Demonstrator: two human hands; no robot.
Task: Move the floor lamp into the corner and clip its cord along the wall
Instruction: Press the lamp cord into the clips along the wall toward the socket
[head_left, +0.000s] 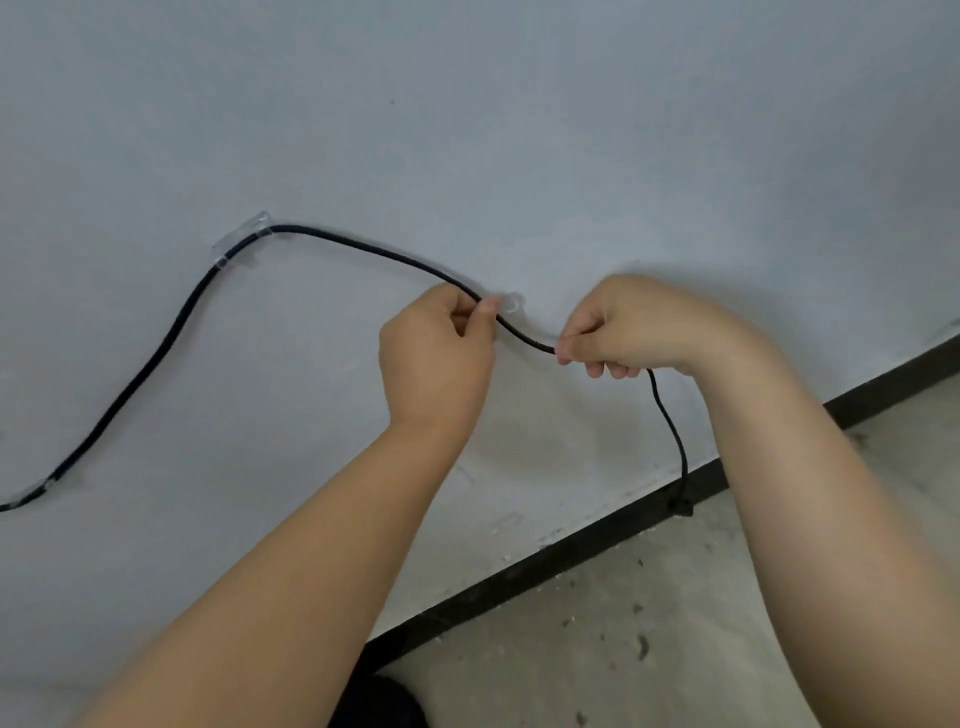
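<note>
A black lamp cord (363, 244) runs along the pale wall (519, 130). It passes through a clear clip (244, 236) at upper left and another clear clip (39, 491) at the far left edge. My left hand (436, 358) pinches the cord beside a third clear clip (511, 304) on the wall. My right hand (623, 327) grips the cord just to the right of it. From my right hand the cord hangs down to a dark plug or switch (681, 506) at the skirting. The lamp itself is out of view.
A black skirting board (571, 556) runs diagonally along the wall's foot. Below it lies a dusty concrete floor (649, 623) with specks of debris. A dark shape (379, 701) sits at the bottom edge between my arms.
</note>
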